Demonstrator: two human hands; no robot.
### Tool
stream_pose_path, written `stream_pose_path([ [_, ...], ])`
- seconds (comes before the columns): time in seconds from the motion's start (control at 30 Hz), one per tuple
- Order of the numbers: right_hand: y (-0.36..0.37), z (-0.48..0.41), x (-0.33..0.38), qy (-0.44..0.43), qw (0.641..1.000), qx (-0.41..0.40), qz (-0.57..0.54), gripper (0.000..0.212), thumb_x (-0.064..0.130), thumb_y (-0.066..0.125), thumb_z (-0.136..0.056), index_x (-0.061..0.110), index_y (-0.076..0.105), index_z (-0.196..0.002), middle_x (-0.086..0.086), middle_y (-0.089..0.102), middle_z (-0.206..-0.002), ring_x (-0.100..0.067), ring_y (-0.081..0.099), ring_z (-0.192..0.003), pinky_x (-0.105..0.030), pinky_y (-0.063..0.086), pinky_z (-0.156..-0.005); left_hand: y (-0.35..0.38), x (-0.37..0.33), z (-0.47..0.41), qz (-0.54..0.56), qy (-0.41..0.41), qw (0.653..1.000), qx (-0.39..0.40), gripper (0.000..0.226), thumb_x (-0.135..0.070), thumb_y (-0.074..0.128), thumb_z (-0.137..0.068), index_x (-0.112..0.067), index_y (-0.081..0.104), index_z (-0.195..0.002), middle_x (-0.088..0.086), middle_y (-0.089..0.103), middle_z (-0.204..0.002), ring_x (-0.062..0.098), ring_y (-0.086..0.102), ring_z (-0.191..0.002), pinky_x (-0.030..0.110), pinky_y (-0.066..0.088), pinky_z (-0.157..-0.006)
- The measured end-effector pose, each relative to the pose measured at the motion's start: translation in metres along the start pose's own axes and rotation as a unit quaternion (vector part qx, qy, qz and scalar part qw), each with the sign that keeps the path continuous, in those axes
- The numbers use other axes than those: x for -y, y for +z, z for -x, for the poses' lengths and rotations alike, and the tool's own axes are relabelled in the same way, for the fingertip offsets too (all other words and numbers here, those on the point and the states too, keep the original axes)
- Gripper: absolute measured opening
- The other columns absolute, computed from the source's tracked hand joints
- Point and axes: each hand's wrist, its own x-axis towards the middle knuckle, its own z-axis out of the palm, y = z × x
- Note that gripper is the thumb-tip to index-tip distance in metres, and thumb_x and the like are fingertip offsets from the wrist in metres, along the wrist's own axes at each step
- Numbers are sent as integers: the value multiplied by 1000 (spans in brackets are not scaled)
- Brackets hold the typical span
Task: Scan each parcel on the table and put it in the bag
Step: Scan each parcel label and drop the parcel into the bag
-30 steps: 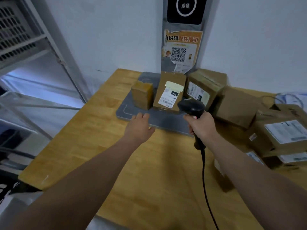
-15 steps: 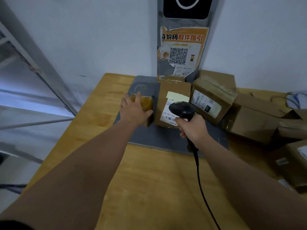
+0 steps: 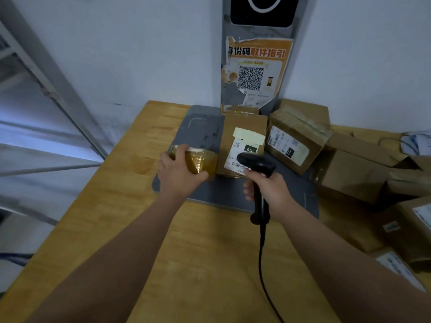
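1. The small tape-wrapped parcel point(image 3: 203, 162) sits at the left front corner of the grey mat point(image 3: 205, 127), just beside the upright labelled parcel point(image 3: 245, 127). No label shows on the faces turned this way.
2. The left hand point(image 3: 177, 178) grips it, fingers point(image 3: 183, 150) curled over the top and thumb on the near side.
3. The right hand point(image 3: 270, 187) is wrapped round the handle of the scanner point(image 3: 256, 162), whose head points towards the upright parcel's barcode.
4. The step appears to be lifting the small parcel for scanning. It would go best by raising it straight off the mat, turning it until a barcode faces the scanner, and holding it steady with the fingers off the label.
5. Glossy tape may slip or glare, so a firm grip and a slight tilt should help.
6. The upright parcel is close on the right and could be tipped; more boxes point(image 3: 349, 169) crowd that side.
7. The bench point(image 3: 198, 264) offers room in front, though its left edge and a metal frame point(image 3: 70, 101) are near. The cable point(image 3: 261, 252) trails across. No bag is in view.
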Motion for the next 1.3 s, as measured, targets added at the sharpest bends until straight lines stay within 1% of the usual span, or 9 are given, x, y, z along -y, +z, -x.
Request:
stream_pose_path([
  [0.2, -36, 40, 1, -14, 993, 26, -115, 20, 25, 71, -86, 18, 64, -103, -7, 65, -108, -27, 64, -103, -43, 57, -85, 2, -9, 82, 128, 113, 985, -40, 81, -25, 86, -66, -28, 35, -128, 6, 23, -133, 28, 33, -128, 36, 40, -104],
  [0.37, -64, 72, 8, -7, 983, 67, -173, 44, 33, 75, -80, 20, 61, -120, -3, 72, -112, -26, 67, -106, -47, 57, -81, 5, -36, 123, 218, 245, 944, 28, 76, -39, 76, -61, -58, 24, -114, -2, 24, -129, 20, 40, -126, 34, 49, -97],
  [0.47, -81, 87, 5, -5, 980, 58, -192, 40, 25, 75, -81, 16, 60, -118, -5, 74, -108, -26, 70, -101, -48, 58, -80, 12, -43, 137, 205, 267, 940, 55, 73, -44, 74, -63, -57, 23, -114, 1, 26, -131, 18, 43, -125, 30, 49, -95],
  [0.6, -104, 103, -2, -87, 986, 44, -134, 37, 14, 72, -84, 10, 60, -119, -8, 74, -106, -24, 71, -99, -49, 57, -87, 12, -55, 158, 256, 186, 935, 160, 73, -58, 69, -77, -37, 21, -129, -4, 37, -136, 9, 45, -126, 32, 46, -99],
  [0.7, -113, 117, -6, -138, 979, 10, -150, 40, 11, 71, -84, 8, 59, -123, -6, 73, -109, -18, 70, -100, -45, 55, -91, 12, -70, 168, 337, 5, 930, 146, 99, -66, 62, -69, -35, 10, -148, -2, 28, -151, 16, 34, -137, 44, 37, -110],
  [0.77, -118, 125, -7, -146, 973, 13, -180, 37, 10, 69, -86, 7, 60, -121, -6, 72, -110, -17, 70, -101, -39, 57, -88, 14, -80, 175, 389, -103, 896, 185, 110, -71, 65, -60, -37, 12, -150, -2, 31, -152, 22, 35, -138, 50, 36, -110],
  [0.93, -132, 140, -11, -170, 979, 81, -71, 14, 7, 67, -86, 7, 65, -100, -6, 75, -97, -19, 71, -96, -31, 56, -80, 11, -92, 181, 393, -58, 899, 185, 77, -62, 71, -71, -28, 45, -135, -4, 64, -121, 18, 60, -113, 47, 41, -107],
  [1.1, -137, 145, 0, -168, 977, 129, 4, 33, 10, 70, -84, -2, 62, -113, -13, 74, -103, -23, 71, -98, -34, 55, -84, 1, -95, 182, 318, -38, 878, 355, 37, -30, 65, -88, -24, 56, -124, -3, 71, -113, 19, 65, -108, 41, 46, -103],
  [1.3, -122, 151, 2, -163, 982, 84, -35, 40, 12, 71, -85, 7, 57, -123, -6, 73, -106, -14, 72, -90, -20, 56, -62, 8, -90, 187, 326, -61, 897, 293, 53, -37, 71, -83, -13, 54, -127, 1, 71, -110, 16, 67, -102, 31, 52, -89],
])
